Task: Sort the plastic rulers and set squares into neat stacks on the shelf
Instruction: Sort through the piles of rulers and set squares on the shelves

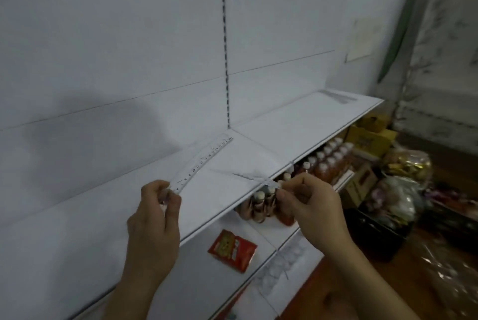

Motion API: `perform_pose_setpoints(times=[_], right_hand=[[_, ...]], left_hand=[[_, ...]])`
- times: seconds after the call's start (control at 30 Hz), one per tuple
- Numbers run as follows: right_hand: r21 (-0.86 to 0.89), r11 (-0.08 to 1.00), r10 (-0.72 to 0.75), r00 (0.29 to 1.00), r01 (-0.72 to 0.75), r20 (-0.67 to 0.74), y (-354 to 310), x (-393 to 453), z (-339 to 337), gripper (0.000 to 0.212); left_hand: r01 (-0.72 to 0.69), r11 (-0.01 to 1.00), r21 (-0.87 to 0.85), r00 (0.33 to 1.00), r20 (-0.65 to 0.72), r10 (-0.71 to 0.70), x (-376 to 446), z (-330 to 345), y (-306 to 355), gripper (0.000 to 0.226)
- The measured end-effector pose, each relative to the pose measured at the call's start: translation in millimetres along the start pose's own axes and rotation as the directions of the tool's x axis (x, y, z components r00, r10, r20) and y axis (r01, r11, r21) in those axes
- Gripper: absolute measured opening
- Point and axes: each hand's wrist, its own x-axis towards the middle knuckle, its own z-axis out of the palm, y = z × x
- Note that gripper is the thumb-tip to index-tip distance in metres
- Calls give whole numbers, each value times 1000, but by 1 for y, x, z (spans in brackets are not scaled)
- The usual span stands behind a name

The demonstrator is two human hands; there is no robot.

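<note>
White shelf [297,123] runs left to right against a white wall. Left hand [155,216] pinches a clear ruler [204,162] (numbered edge legible) angled over it. Right hand [310,206] pinches a transparent set square [248,177] at the near edge. Bottles [328,162] below, right.

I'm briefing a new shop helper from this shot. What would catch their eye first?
First, the two hands over the front of the white shelf: the left hand holds a clear ruler angled up toward the back wall, while the right hand pinches another clear plastic piece. Next, the rows of capped bottles on the lower shelf and the red packet below the hands.
</note>
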Motion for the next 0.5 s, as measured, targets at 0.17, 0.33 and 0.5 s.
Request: perform_pose_setpoints(times=[0.17, 0.33, 0.5], right_hand=[[-137, 990, -34, 994, 19, -105, 39, 29, -55, 9], [-230, 973, -35, 988, -1, -151, 74, 75, -87, 16], [-267, 963, -49, 995, 23, -90, 104, 144, -87, 11]], left_hand=[[-59, 997, -56, 994, 83, 63, 31, 67, 37, 14], [-50, 996, -80, 986, 158, 62, 67, 136, 48, 14], [-10, 999, -45, 984, 175, 18, 115, 185, 45, 14]])
